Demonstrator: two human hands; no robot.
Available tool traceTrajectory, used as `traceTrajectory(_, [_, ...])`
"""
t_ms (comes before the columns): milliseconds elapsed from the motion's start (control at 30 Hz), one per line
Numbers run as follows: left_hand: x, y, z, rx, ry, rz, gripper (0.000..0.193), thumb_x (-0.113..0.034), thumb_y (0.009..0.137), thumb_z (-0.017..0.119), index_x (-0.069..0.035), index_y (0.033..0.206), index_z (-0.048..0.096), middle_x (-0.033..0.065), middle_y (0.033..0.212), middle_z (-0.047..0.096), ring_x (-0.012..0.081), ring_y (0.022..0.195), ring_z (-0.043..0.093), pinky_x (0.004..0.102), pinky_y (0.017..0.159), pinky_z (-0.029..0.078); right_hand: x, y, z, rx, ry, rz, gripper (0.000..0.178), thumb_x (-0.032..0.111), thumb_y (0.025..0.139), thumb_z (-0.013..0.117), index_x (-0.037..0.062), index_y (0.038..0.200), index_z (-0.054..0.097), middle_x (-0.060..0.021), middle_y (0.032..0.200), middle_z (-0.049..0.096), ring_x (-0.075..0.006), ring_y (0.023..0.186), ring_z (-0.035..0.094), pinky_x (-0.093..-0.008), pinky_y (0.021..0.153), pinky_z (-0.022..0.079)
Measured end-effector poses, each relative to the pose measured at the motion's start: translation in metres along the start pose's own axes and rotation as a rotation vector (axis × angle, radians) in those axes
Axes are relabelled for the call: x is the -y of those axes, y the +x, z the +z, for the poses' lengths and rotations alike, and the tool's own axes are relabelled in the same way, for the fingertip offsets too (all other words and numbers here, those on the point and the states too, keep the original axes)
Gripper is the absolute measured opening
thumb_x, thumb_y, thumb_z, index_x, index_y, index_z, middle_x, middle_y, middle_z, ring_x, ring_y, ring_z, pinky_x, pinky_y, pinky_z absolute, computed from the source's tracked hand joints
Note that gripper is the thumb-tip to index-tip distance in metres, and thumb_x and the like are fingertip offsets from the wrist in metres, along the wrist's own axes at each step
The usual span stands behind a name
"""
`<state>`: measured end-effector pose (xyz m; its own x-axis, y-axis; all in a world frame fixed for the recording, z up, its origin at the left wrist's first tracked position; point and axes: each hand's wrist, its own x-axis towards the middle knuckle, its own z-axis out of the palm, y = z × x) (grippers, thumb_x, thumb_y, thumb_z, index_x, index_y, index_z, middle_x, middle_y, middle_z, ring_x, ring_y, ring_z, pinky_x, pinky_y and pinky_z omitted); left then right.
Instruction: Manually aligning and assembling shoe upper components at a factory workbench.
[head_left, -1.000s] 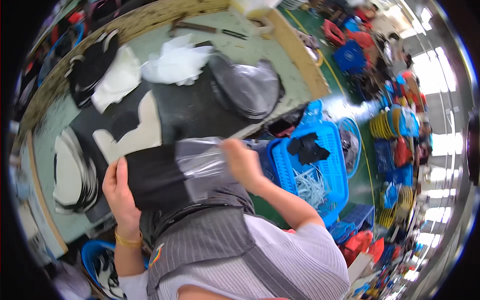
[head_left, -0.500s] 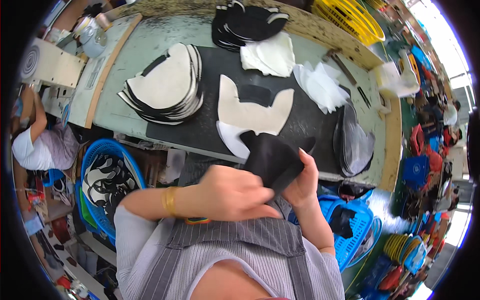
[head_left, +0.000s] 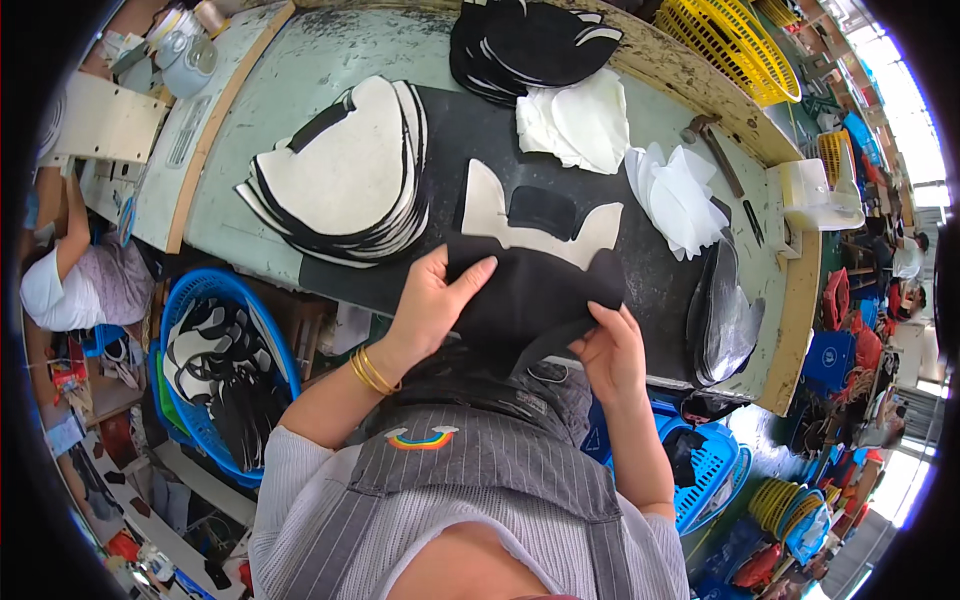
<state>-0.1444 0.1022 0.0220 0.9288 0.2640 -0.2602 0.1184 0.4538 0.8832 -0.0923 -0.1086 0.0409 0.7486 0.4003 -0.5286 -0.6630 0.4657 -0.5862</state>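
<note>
A black fabric piece (head_left: 525, 295) is stretched between my hands at the table's near edge. My left hand (head_left: 437, 300) pinches its left side, thumb on top. On the right side, the fingers and thumb of my right hand (head_left: 612, 345) grip the lower corner. Just beyond lies a cream U-shaped piece (head_left: 487, 205) on the black mat (head_left: 455, 130), its near part hidden under the black fabric. A dark patch (head_left: 541, 210) shows in the U's opening. To the left stands a stack of cream and black cut pieces (head_left: 340, 175).
Black pieces (head_left: 545, 45) and white sheets (head_left: 572, 118) lie at the back, with thin white pieces (head_left: 672, 195) and grey film pieces (head_left: 722, 315) to the right. A hammer (head_left: 720, 160) rests near the wooden rim. Blue baskets (head_left: 285, 340) flank me. A co-worker (head_left: 75, 280) sits at far left.
My left hand has moved left and up from across the fabric to its left edge. The black piece, folded and bunched before, is spread flatter and covers the near part of the cream piece.
</note>
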Motion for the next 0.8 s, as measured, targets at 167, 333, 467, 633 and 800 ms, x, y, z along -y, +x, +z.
traceTrajectory(167, [0.001,0.045,-0.011,0.012,0.317,0.182,0.021,-0.009,0.089,0.062,0.002,0.106,0.060,0.0029,0.093,0.065,0.0075,0.081,0.058,0.0222,0.073,0.048,0.001,0.040,-0.007,-0.032,-0.495,-0.237,0.023,0.003,0.089,0.050,0.0000,0.111,0.056,-0.0061,0.096,0.062,-0.0117,0.081,0.061,-0.0274,0.067,0.054])
traceTrajectory(333, [0.007,0.052,-0.011,-0.036,0.701,0.365,0.024,-0.009,0.086,0.064,0.004,0.106,0.059,0.0114,0.091,0.066,0.0146,0.078,0.062,0.0258,0.071,0.048,-0.003,0.041,-0.012,-0.094,-0.794,-0.343,0.024,0.000,0.089,0.051,-0.0009,0.113,0.054,-0.0035,0.090,0.060,-0.0086,0.074,0.058,-0.0224,0.057,0.052])
traceTrajectory(467, [0.008,0.054,-0.013,-0.067,0.697,0.327,0.025,-0.008,0.083,0.067,0.002,0.105,0.060,0.0125,0.089,0.065,0.0199,0.076,0.062,0.0280,0.070,0.048,-0.005,0.043,-0.013,-0.098,-0.730,-0.341,0.023,0.001,0.090,0.052,-0.0011,0.113,0.054,-0.0026,0.087,0.059,-0.0075,0.071,0.058,-0.0208,0.052,0.051])
traceTrajectory(633, [0.006,0.058,-0.010,-0.102,0.782,0.358,0.030,-0.007,0.080,0.068,0.001,0.108,0.059,0.0136,0.088,0.065,0.0238,0.079,0.064,0.0296,0.072,0.050,-0.005,0.048,-0.013,-0.133,-0.900,-0.356,0.019,0.001,0.088,0.055,-0.0029,0.107,0.053,-0.0037,0.074,0.058,-0.0079,0.059,0.057,-0.0224,0.049,0.050])
traceTrajectory(800, [0.002,0.056,-0.001,-0.198,1.032,0.364,0.040,-0.008,0.075,0.072,-0.002,0.112,0.059,0.0117,0.105,0.061,0.0247,0.079,0.062,0.0304,0.069,0.050,-0.002,0.050,-0.011,-0.175,-0.995,-0.410,0.015,0.002,0.084,0.059,-0.0044,0.096,0.052,-0.0065,0.062,0.057,-0.0103,0.052,0.058,-0.0250,0.046,0.048])
